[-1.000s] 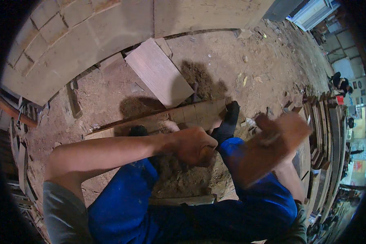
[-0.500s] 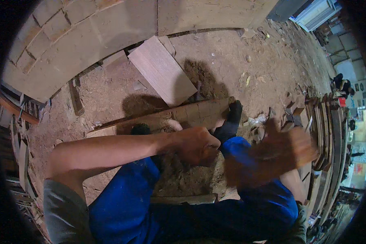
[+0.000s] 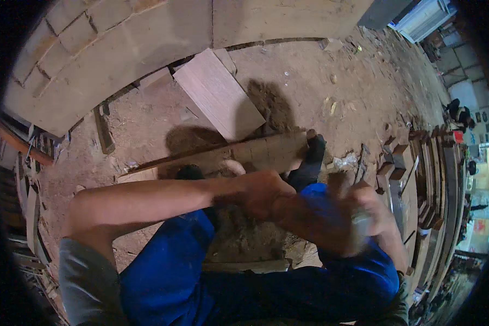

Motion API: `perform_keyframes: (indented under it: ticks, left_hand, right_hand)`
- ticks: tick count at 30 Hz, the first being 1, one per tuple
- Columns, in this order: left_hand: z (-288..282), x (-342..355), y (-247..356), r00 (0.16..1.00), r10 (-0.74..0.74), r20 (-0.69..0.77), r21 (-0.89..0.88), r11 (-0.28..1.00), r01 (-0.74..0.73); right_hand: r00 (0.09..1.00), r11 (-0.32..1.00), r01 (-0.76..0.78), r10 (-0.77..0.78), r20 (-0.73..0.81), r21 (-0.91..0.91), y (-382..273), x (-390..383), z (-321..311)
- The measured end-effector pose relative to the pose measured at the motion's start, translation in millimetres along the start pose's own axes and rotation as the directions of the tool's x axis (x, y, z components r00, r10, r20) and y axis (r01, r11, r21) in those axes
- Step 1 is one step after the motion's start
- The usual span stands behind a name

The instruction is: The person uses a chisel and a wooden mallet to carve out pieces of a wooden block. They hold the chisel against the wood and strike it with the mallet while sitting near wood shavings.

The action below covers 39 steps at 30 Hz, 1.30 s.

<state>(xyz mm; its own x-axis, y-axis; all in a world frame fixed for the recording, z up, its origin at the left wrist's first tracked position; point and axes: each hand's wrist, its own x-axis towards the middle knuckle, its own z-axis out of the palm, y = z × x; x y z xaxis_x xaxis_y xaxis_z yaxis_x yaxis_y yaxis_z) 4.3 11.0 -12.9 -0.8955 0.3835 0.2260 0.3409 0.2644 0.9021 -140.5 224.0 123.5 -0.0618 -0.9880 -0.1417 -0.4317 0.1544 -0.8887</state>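
Observation:
My left hand (image 3: pixel 266 193) is closed above the gap between my blue-trousered knees, its fingers around the near end of a brown piece of wood (image 3: pixel 315 231). That piece is smeared by motion and slants toward my right knee; its exact shape cannot be told. My right hand (image 3: pixel 375 209) is at its far end, over the right knee, bent round a small pale grey thing (image 3: pixel 359 224) too blurred to name. Below my hands, a long wooden board (image 3: pixel 271 152) lies on the ground by my feet.
A flat light-brown panel (image 3: pixel 220 95) lies beyond the board, near the block wall (image 3: pixel 146 49). Stacked timber (image 3: pixel 440 179) stands on the right, with short wood offcuts (image 3: pixel 394 163) beside it. A dark wood strip (image 3: pixel 103 130) lies at left.
The brown piece of wood has swung leftward and down, uncovering my right hand and the pale grey thing. My left hand has stayed in nearly the same place.

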Motion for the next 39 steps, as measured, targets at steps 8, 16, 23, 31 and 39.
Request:
perform_keyframes:
  ticks: [8, 16, 23, 31, 39]
  left_hand:
    - [1, 5, -5, 0.998, 0.048, -0.031, -0.026, 0.998, -0.049]
    - [0, 8, 7, 0.997, 0.075, -0.023, -0.08, 0.994, -0.077]
    - [-9, 4, 6, 0.999, -0.016, 0.039, 0.059, 0.998, 0.013]
    - [-8, -6, 9, 0.999, -0.034, 0.042, -0.184, 0.982, 0.042]
    - [-1, -7, -2, 0.997, -0.025, -0.074, -0.105, 0.994, 0.017]
  right_hand:
    - [0.995, 0.985, -0.097, 0.098, -0.002, 0.145, -22, -5, -10]
    - [0.992, 0.996, -0.066, 0.06, -0.109, -0.053, -21, 2, -4]
    - [0.998, 0.997, -0.007, 0.012, -0.068, 0.074, -22, -9, 1]
    - [0.998, 0.996, 0.055, -0.055, -0.011, 0.065, 16, 9, 2]
    - [0.973, 0.993, -0.094, 0.076, -0.216, -0.071, -16, 3, -5]
